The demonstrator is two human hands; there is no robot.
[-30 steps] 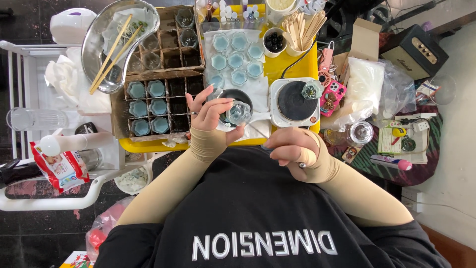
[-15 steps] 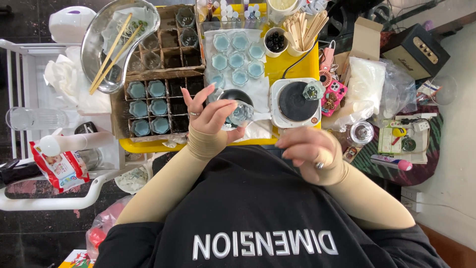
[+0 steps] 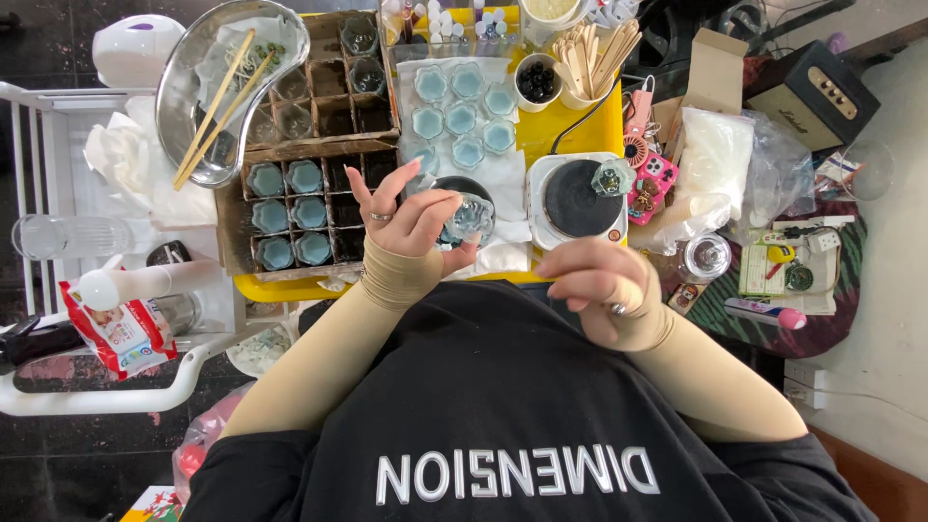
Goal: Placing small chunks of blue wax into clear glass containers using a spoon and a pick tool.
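Your left hand (image 3: 411, 227) has a pinching grip on one clear glass cup (image 3: 471, 217), right hand (image 3: 604, 285) curled empty, with several blue-filled cups (image 3: 462, 118) done and box slots (image 3: 350, 208) still open

Single head cam, no second view to overlap. Looks straight down from above the person, so their black shirt (image 3: 503, 406) fills the bottom half. Worktop (image 3: 570, 130) sits top-centre, mid-range; both forearms run up into frame. Floor at the left edge, cluttered side table (image 3: 773, 329) at the right.
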